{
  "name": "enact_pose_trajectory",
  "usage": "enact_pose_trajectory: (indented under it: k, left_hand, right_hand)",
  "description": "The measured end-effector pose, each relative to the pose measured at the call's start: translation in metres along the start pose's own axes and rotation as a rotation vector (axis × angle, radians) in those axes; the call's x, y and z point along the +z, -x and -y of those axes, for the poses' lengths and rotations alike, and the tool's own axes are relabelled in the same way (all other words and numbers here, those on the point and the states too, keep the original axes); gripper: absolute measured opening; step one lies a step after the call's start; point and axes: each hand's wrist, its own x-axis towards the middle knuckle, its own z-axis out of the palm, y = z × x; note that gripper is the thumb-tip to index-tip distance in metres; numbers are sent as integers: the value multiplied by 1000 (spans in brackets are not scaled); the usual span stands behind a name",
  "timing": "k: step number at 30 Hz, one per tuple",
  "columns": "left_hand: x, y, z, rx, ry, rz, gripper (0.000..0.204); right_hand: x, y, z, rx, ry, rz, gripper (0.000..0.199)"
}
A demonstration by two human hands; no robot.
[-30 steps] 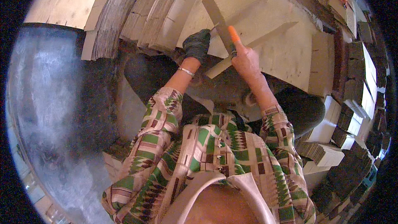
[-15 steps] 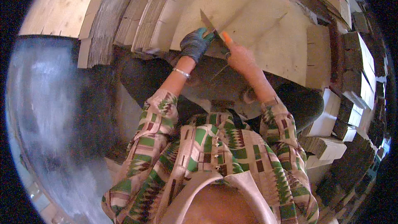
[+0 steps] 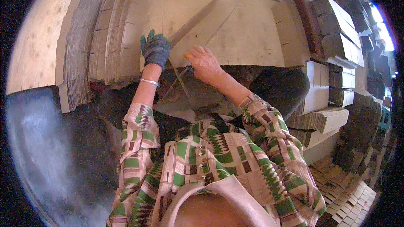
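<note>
My left hand [image 3: 155, 51], in a dark grey glove with green fingertips, lies over the board's near left part with its fingers apart. It holds nothing and is nearest to the cardboard stacks [image 3: 120, 38]. To its right my bare right hand [image 3: 205, 65] is closed, palm down, at the near edge of the pale wooden board [image 3: 248, 33]. A bit of orange, the handle of a knife [image 3: 191, 54], shows at its fingers; the blade cannot be made out. Thin pale strips [image 3: 180, 79] cross below the hands, in front of the board.
More flat cardboard pieces [image 3: 290, 31] stand at the board's right end. Beyond them are piled cardboard stacks [image 3: 338, 29] and bundles [image 3: 322, 120]. A plywood sheet [image 3: 38, 42] lies far left, above a grey floor [image 3: 46, 143]. My dark-clothed knee [image 3: 290, 86] sits under the board's edge.
Both hands have moved left and nearer to me in the picture, and further apart. The knife blade, visible before between the hands, no longer shows clearly. The whole view has shifted.
</note>
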Motion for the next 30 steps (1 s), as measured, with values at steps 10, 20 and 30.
enact_pose_trajectory:
  k: [10, 20, 30]
  left_hand:
    - [-38, -5, -41, 12, 291, -49, 70]
    - [-32, -33, -110, 107, 450, 285, 49]
    - [-15, -30, -118, 168, 354, 219, 31]
  right_hand:
    - [-90, 111, -257, 949, 735, -172, 43]
    - [-187, 127, -243, 1109, 225, -300, 40]
    - [-112, 2, -64, 630, -284, -156, 93]
